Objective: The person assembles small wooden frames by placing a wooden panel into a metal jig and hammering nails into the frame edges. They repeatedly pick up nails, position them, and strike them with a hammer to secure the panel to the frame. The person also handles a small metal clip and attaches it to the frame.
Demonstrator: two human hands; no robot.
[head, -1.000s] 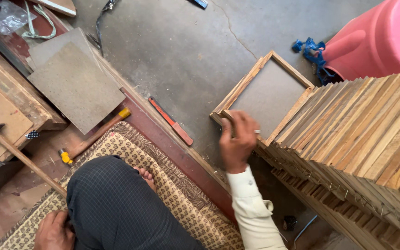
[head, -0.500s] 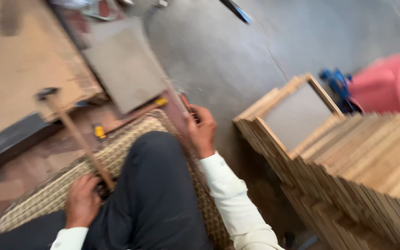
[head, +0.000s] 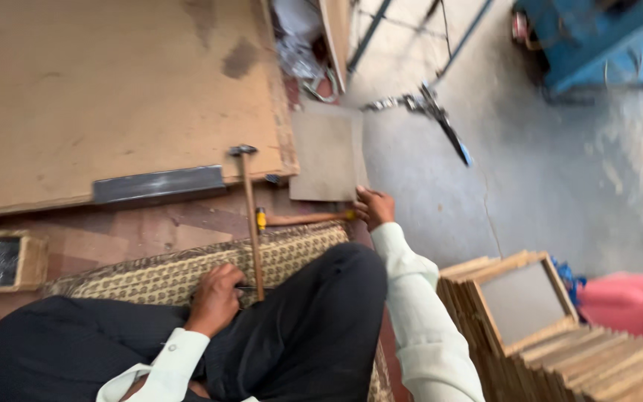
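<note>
Left hand gripping hammer handle; right hand at 1 o'clock, fingers closing on flat board edge.

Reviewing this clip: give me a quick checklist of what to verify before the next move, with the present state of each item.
1. Left hand grips the end of the hammer handle: ok.
2. Hammer head rests on the big wooden board, not raised: ok.
3. Right hand is at the lower edge of the small flat panel: ok; whether it actually grips the panel: cannot tell.
4. Box of nails is in view at the left, apart from both hands: ok.
5. Stack of wooden frames stands upright beside the right arm: ok.
6. Picture sharp enough to judge fingers: not ok, blurred.
</note>
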